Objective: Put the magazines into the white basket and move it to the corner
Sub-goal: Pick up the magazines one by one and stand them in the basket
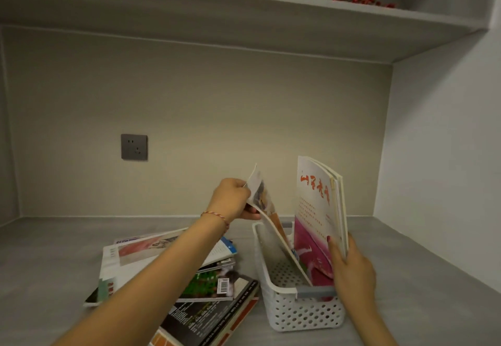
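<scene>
In the white basket on the table, the right hand steadies upright magazines, its grip pinching their edge, while the left hand pinches a thin, floppy magazine, probably best held near its spine.

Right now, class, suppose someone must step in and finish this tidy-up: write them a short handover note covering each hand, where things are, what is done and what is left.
Left hand: fingers pinching the top of a bent magazine whose lower end is already inside the white basket.
Right hand: steadying the upright magazines standing in the basket.
Done: several magazines are in the basket.
Left: finish seating the bent one, load the pile of magazines lying on the grey surface left of the basket, then move the basket to the corner; it sits near the front edge now.
</scene>
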